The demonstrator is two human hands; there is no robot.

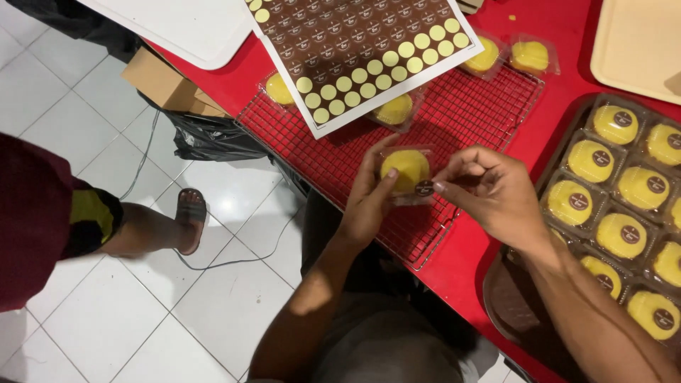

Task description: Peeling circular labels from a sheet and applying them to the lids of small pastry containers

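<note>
The left hand (369, 202) has its grip closed around a clear packet with a yellow cake (406, 170) inside, thumb on top, held just above the red wire rack (468, 113). The right hand (489, 191) pinches at a small brown round sticker (424, 188) on the packet's lower corner; its fingertips seem to touch it, though the view is too small to be sure. Beyond the grip lies a sticker sheet (355, 50). Right of it, a tray (564, 142) of stickered cakes sits on the red desk (560, 42).
</note>
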